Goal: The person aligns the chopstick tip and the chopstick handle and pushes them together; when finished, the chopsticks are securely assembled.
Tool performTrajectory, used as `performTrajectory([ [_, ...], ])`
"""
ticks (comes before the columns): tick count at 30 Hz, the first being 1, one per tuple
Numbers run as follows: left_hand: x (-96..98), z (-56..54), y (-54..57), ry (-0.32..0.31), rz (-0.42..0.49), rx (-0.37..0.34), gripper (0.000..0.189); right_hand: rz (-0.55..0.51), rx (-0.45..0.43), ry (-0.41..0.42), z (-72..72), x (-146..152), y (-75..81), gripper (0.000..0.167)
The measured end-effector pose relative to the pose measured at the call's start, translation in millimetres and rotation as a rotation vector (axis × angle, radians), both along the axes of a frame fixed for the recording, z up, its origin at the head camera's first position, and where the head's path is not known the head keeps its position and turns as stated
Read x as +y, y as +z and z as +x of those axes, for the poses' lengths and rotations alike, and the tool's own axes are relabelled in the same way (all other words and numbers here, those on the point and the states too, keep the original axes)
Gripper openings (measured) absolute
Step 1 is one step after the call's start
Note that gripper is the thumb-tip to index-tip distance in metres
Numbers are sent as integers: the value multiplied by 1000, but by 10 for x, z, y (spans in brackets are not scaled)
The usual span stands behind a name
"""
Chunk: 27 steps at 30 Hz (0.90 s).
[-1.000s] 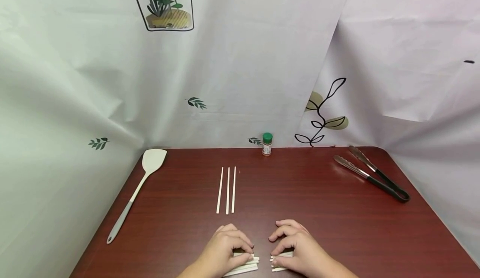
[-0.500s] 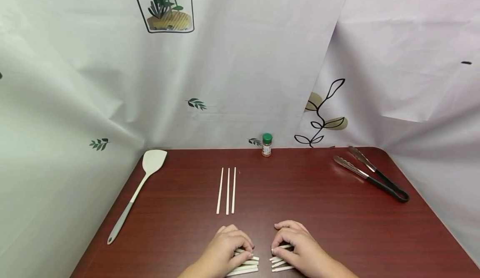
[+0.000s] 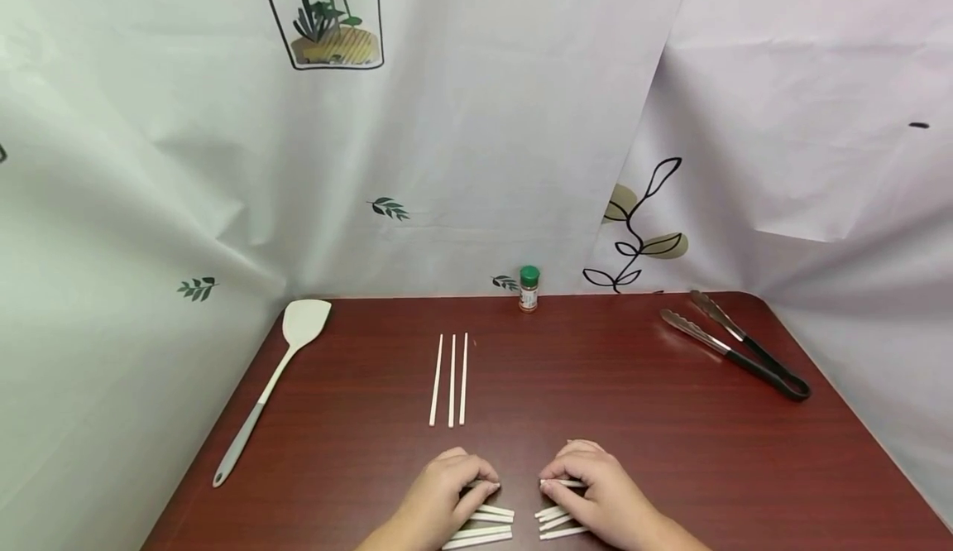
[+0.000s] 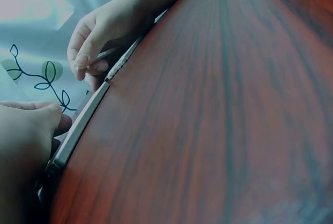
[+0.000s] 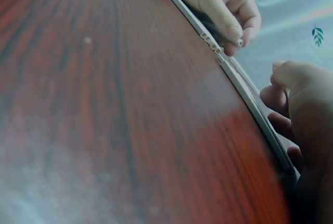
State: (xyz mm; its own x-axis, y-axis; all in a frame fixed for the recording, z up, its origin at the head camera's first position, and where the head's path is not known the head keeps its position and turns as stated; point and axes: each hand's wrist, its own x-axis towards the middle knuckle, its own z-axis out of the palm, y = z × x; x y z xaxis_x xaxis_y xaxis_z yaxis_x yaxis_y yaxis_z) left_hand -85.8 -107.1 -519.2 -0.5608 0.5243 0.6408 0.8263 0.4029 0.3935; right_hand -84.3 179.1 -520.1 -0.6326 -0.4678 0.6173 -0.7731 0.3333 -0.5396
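My left hand (image 3: 447, 493) pinches the end of a thin white stick (image 3: 473, 485) between thumb and fingers, just above a row of similar sticks (image 3: 484, 537) on the table. Facing it, my right hand (image 3: 599, 493) pinches another thin white stick (image 3: 569, 483) near its end. Several more sticks (image 3: 563, 533) lie below that hand, their ends across a small gap from the left row. In the right wrist view, the tip of the left hand's stick (image 5: 240, 42) pokes out at the thumb. Both palms hide the far ends of the held sticks.
Three white sticks (image 3: 451, 381) lie apart, side by side, farther up the dark red table (image 3: 581, 385). A white spatula (image 3: 260, 402) is at the left edge, metal tongs (image 3: 737, 352) with black handles at the right. A green-capped spice jar (image 3: 529, 289) stands at the back.
Both hands have gone from resting over the rows to pinching one stick each, lifted slightly away from the others. More of the rows beneath now shows.
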Motion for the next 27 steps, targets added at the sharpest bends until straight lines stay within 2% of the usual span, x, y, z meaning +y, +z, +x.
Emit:
performTrajectory([
  [4, 6, -22, -17, -47, 11, 72, 11, -14, 108, 54, -22, -17, -23, 27],
  [7, 8, -34, -22, -91, 26, 93, 9, -33, 162, 88, -28, -38, -28, 26],
  [13, 22, -55, -12, -204, 46, 154, 12, -76, 286, 142, -16, -120, -6, 6],
  [15, 34, -62, -6, -230, 49, 174, 13, -83, 320, 145, -10, -146, 10, 5],
  [20, 62, -68, -1, -287, 34, 203, 14, -95, 342, 174, -12, -176, 54, 8],
  [27, 79, -60, 10, -294, 25, 203, 12, -84, 353, 253, -45, -171, 66, 9],
])
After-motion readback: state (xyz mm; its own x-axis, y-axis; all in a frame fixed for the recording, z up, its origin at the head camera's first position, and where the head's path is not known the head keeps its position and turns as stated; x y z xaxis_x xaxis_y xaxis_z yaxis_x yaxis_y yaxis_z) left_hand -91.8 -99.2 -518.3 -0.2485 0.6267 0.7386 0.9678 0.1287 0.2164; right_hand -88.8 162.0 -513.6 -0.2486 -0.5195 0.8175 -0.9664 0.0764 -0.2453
